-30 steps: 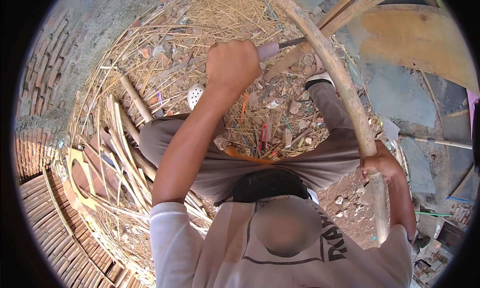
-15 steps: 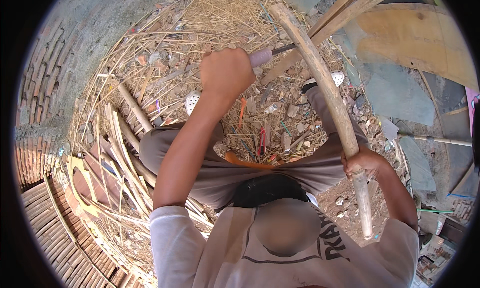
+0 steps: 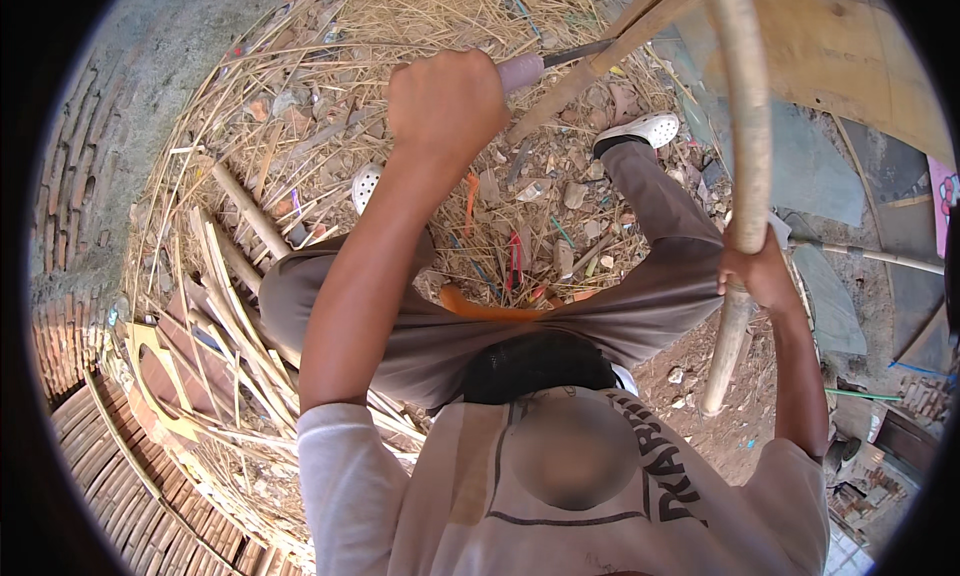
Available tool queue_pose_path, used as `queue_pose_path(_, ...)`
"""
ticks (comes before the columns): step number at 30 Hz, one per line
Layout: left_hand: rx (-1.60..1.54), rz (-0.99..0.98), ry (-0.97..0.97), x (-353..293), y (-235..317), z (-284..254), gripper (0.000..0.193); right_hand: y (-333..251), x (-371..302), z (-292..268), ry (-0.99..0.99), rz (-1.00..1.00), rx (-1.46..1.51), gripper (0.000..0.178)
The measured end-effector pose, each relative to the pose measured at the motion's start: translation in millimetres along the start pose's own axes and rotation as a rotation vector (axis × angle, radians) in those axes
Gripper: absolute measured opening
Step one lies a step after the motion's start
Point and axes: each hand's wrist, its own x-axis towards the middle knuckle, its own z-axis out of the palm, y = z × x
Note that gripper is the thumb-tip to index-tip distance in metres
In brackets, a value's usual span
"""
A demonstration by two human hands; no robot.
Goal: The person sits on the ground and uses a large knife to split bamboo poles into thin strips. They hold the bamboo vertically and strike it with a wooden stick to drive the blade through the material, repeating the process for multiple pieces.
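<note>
My left hand (image 3: 447,106) is closed in a fist around a bladed tool with a pale purple handle (image 3: 520,73). A narrow dark blade (image 3: 575,56) sticks out to the right of that handle, its tip near a slanting wooden plank (image 3: 590,66). On the right, my right hand (image 3: 755,268) wraps round the lower part of a long, pale wooden pole (image 3: 749,126). The pole stands apart from the blade, its upper end running out at the top edge. Its lower end (image 3: 714,401) hangs above bare dirt beside my thigh.
Split bamboo strips (image 3: 225,296) and a thicker stick (image 3: 250,213) lie by my left leg. Straw, stones and scraps (image 3: 560,191) cover the ground between my feet. A brick wall (image 3: 75,166) rises at the left; grey sheets (image 3: 800,166) and a brown board (image 3: 820,51) lie right.
My right hand has moved up and right, swinging the pole rightward, away from the blade. My left hand has shifted slightly up and left with the tool. My right foot shows more fully.
</note>
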Motion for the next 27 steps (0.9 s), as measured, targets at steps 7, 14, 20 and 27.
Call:
queue_pose_path(7,-0.006,-0.012,-0.001,-18,14,9,0.016,-31,-33,-32,-0.137,0.074,0.075,0.030)
queue_pose_path(14,-0.009,-0.007,-0.035,-19,17,5,0.014,-59,-52,-53,0.073,-0.478,0.259,0.023)
queue_pose_path(20,-0.055,0.001,-0.140,-25,15,5,0.015,47,6,-5,-0.433,0.413,-0.026,0.031)
queue_pose_path(27,0.017,-0.046,-0.155,-11,5,-3,0.020,-15,-78,-54,-0.148,-0.006,-0.280,0.029)
